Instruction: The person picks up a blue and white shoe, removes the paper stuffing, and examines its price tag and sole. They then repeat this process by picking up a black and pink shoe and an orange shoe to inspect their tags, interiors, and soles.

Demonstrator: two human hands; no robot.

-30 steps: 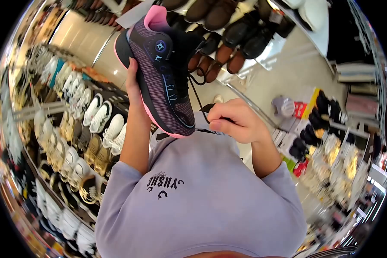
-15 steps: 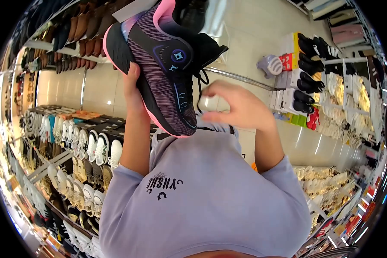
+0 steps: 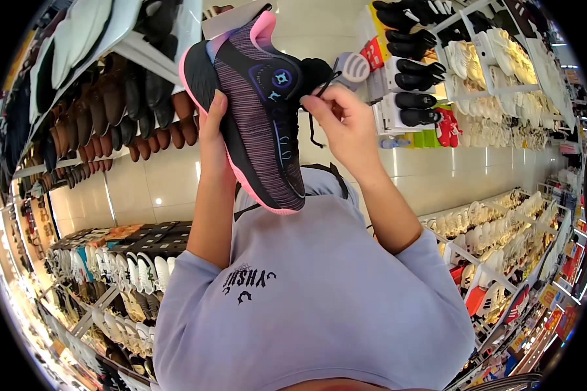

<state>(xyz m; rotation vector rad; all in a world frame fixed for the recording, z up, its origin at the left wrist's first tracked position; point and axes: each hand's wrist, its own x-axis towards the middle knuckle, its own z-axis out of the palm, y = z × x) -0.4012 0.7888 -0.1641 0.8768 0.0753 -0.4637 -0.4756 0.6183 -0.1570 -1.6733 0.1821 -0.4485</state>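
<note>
A black and purple high-top sneaker with a pink sole edge [image 3: 254,124] is held up in front of my chest, its toe pointing down toward me. My left hand [image 3: 214,133] grips it by the sole side, thumb on the edge and the other fingers hidden behind. At the collar on the other side, my right hand [image 3: 346,117] pinches the black shoelace [image 3: 316,132], whose loose end hangs below the fingers. A grey flat tag or card [image 3: 233,19] shows by the heel.
Racks of brown and black shoes [image 3: 91,124] stand at the upper left. White shoes [image 3: 147,270] line the lower left. Black shoes on boxes [image 3: 416,101] are at the upper right, with rows of pale shoes [image 3: 496,221] below. A grey-white stool [image 3: 353,68] stands behind the sneaker.
My right hand has moved up to the collar and closed on the lace. The sneaker has shifted slightly right and down, and the surroundings have shifted with the camera.
</note>
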